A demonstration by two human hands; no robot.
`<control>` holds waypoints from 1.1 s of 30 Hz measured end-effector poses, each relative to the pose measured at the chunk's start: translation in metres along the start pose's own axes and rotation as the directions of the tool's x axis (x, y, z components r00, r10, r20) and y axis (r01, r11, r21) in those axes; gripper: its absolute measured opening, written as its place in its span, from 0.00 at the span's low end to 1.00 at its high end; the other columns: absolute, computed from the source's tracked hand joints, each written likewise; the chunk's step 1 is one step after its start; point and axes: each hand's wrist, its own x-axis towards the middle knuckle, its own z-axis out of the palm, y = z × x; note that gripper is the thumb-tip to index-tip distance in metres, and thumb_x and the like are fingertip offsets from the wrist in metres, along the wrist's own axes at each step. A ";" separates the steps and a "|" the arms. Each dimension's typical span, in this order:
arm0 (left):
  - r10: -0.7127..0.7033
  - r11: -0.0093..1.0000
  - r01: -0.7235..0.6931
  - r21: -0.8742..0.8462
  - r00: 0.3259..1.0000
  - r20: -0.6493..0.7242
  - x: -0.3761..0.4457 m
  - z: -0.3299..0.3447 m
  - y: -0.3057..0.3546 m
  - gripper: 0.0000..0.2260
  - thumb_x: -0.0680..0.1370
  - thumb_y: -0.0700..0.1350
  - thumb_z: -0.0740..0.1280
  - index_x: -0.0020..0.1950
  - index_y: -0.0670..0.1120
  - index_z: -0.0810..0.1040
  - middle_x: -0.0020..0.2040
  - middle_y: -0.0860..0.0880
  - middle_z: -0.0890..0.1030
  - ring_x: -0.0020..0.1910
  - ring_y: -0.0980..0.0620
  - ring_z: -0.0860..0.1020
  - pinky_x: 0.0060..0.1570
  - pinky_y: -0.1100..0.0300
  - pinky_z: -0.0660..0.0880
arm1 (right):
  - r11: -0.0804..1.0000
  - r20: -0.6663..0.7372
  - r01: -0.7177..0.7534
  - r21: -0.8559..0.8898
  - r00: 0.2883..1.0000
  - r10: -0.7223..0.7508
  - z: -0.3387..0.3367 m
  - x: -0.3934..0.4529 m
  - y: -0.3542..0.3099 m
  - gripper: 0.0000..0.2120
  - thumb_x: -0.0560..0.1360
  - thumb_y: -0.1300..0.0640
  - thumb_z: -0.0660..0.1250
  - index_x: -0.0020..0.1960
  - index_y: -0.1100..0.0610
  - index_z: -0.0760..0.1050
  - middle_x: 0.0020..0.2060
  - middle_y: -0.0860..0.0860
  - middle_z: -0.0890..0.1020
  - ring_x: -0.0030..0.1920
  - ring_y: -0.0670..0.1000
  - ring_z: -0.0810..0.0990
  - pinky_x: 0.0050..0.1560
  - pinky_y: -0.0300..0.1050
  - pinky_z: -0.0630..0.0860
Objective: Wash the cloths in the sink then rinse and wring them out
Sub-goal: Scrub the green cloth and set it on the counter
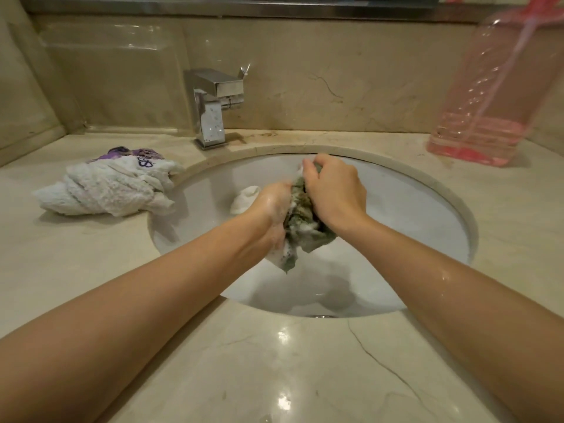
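**Soapy cloth gripped over the sink**

The left hand [274, 209] and right hand [334, 190] both grip a sudsy green cloth [300, 227], bunched between them above the sink [396, 209]. A white cloth [103, 187] lies on the bench [274, 361], left of the tap [213, 108].

1. A beige marble countertop [274, 370] with dark veins fills the lower frame and wraps around an oval white sink [412, 209].
2. At left centre, a wrung white towel [103, 190] lies on it, with a purple cloth [128, 152] just behind.
3. A square chrome faucet [213, 108] stands at upper centre.
4. A pink translucent bottle [485, 96] stands at upper right.
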 end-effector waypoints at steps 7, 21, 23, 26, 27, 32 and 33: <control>0.011 1.000 -0.011 0.004 0.999 -0.034 0.008 -0.014 0.005 0.18 0.81 0.50 0.56 0.46 0.40 0.79 0.48 0.40 0.84 0.39 0.44 0.82 0.34 0.59 0.79 | 0.677 0.381 -0.427 0.600 0.896 0.228 -0.009 0.005 0.012 0.13 0.79 0.47 0.63 0.47 0.56 0.78 0.48 0.57 0.84 0.49 0.57 0.82 0.56 0.52 0.79; 0.134 0.985 -0.131 0.114 0.991 -0.025 0.015 -0.038 0.024 0.08 0.75 0.45 0.69 0.48 0.41 0.79 0.36 0.46 0.82 0.26 0.55 0.75 0.21 0.69 0.69 | 0.538 0.485 -0.466 0.702 0.866 0.117 -0.017 0.006 0.018 0.08 0.74 0.64 0.65 0.53 0.60 0.76 0.46 0.59 0.82 0.44 0.57 0.81 0.42 0.46 0.79; 0.168 0.940 -0.157 0.303 0.986 -0.009 0.018 -0.043 0.024 0.08 0.76 0.43 0.69 0.54 0.43 0.79 0.39 0.47 0.82 0.27 0.56 0.76 0.22 0.68 0.69 | 0.512 0.474 -0.479 0.713 0.867 0.151 -0.020 0.010 0.023 0.13 0.74 0.54 0.70 0.55 0.60 0.78 0.48 0.57 0.84 0.48 0.57 0.83 0.49 0.49 0.81; 0.280 0.860 -0.225 0.459 0.958 -0.055 0.020 -0.047 0.023 0.05 0.77 0.42 0.69 0.52 0.46 0.79 0.36 0.48 0.81 0.27 0.57 0.76 0.23 0.68 0.68 | 0.475 0.485 -0.505 0.721 0.857 0.174 -0.024 0.012 0.027 0.25 0.69 0.42 0.72 0.58 0.59 0.79 0.51 0.57 0.85 0.50 0.57 0.84 0.56 0.53 0.80; 0.307 0.839 -0.244 0.486 0.950 -0.053 0.021 -0.047 0.023 0.05 0.78 0.42 0.68 0.52 0.45 0.79 0.38 0.48 0.80 0.31 0.56 0.77 0.25 0.67 0.70 | 0.462 0.523 -0.533 0.708 0.837 0.163 -0.025 0.012 0.027 0.24 0.72 0.43 0.70 0.59 0.60 0.78 0.52 0.58 0.84 0.50 0.57 0.84 0.54 0.52 0.81; 0.494 0.744 -0.391 0.541 0.868 -0.051 0.024 -0.045 0.021 0.05 0.81 0.42 0.63 0.48 0.45 0.77 0.39 0.49 0.81 0.31 0.57 0.80 0.32 0.69 0.75 | 0.498 0.706 -0.616 0.610 0.708 0.011 -0.031 0.007 0.026 0.16 0.72 0.54 0.68 0.55 0.62 0.78 0.44 0.57 0.84 0.38 0.53 0.84 0.38 0.42 0.82; 0.501 0.748 -0.389 0.537 0.862 -0.074 0.025 -0.046 0.021 0.05 0.81 0.43 0.63 0.49 0.46 0.77 0.42 0.47 0.81 0.36 0.55 0.81 0.39 0.63 0.79 | 0.530 0.735 -0.624 0.574 0.678 0.002 -0.031 0.006 0.025 0.16 0.68 0.56 0.70 0.53 0.63 0.78 0.43 0.57 0.84 0.37 0.53 0.83 0.38 0.42 0.82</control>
